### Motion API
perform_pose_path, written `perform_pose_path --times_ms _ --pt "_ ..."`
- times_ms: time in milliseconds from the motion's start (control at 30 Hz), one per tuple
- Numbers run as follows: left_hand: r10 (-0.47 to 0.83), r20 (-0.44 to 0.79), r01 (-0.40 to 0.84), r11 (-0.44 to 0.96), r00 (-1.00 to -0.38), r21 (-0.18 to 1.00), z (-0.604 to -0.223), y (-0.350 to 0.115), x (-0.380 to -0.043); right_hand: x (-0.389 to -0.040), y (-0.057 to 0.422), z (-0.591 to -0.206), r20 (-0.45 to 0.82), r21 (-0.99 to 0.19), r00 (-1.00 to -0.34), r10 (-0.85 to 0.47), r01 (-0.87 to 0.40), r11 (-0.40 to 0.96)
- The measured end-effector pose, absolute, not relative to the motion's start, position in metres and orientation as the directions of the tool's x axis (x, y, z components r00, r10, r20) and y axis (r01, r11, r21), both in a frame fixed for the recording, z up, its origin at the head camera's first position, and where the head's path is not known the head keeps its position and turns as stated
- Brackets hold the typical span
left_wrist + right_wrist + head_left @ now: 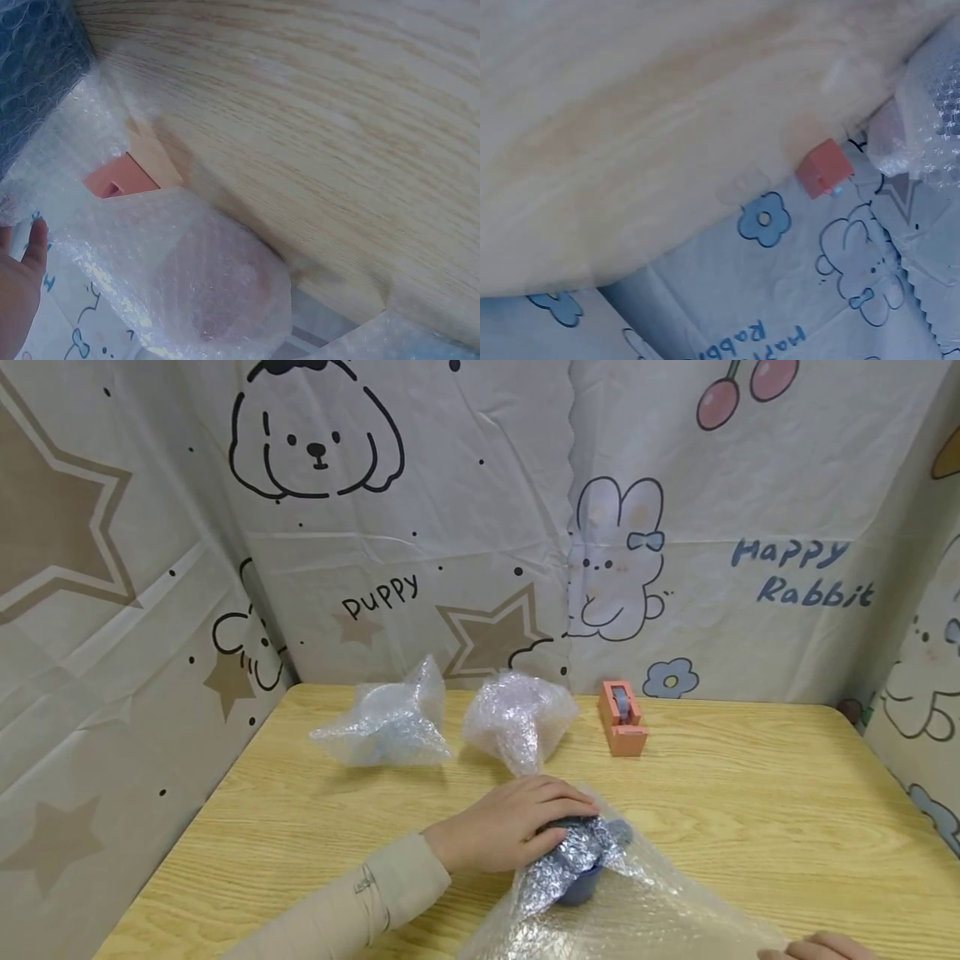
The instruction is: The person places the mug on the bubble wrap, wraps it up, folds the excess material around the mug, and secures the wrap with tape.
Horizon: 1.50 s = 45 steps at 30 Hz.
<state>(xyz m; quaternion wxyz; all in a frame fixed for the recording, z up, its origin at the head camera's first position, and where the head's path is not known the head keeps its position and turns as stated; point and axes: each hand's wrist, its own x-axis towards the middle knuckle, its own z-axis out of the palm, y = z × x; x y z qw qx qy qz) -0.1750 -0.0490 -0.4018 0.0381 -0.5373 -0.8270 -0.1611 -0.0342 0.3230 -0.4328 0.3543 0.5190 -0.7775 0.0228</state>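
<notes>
A sheet of bubble wrap (675,914) spreads over the table's front and is folded partly over a dark blue, round-sided vessel (577,889). My left hand (510,827) grips the folded wrap on top of the vessel, thumb apart from the fingers. Blue shows through the wrap in the left wrist view, where the hand (21,289) appears at the left edge. At the lower right, my right hand (817,947) holds the sheet's far edge; most of that hand is cut off by the frame. No fingers show in the right wrist view.
Behind the hands stand two bubble-wrapped bundles, one pale blue (390,727) and one pinkish (521,718). An orange tape dispenser (622,718) is to their right. Printed cloth (480,527) hangs along the back and sides of the wooden table (270,827).
</notes>
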Motion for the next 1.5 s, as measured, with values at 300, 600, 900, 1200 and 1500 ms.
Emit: perform_pose_path --times_ms 300,600,900,1200,1500 --pt "0.875 0.256 0.907 0.367 -0.412 0.205 -0.404 -0.047 -0.175 -0.035 0.293 -0.379 0.577 0.366 -0.144 -0.804 -0.835 0.412" --pt "0.872 0.26 0.906 0.368 -0.415 0.211 -0.403 -0.049 -0.175 -0.039 0.267 -0.346 0.545 0.317 -0.232 -0.806 -0.833 0.454" --pt "0.871 0.256 0.903 0.372 -0.42 0.215 -0.404 -0.05 -0.175 -0.07 0.24 -0.344 0.627 0.365 -0.016 -0.779 -0.877 0.311" --pt "0.87 0.26 0.902 0.367 -0.42 0.228 -0.404 -0.049 -0.174 -0.089 0.212 -0.34 0.628 0.378 0.084 -0.773 -0.902 0.209" --pt "0.863 0.295 0.906 0.35 -0.41 0.236 -0.405 -0.046 -0.175 -0.11 0.173 -0.334 0.67 0.522 0.264 -0.694 -0.832 0.187"
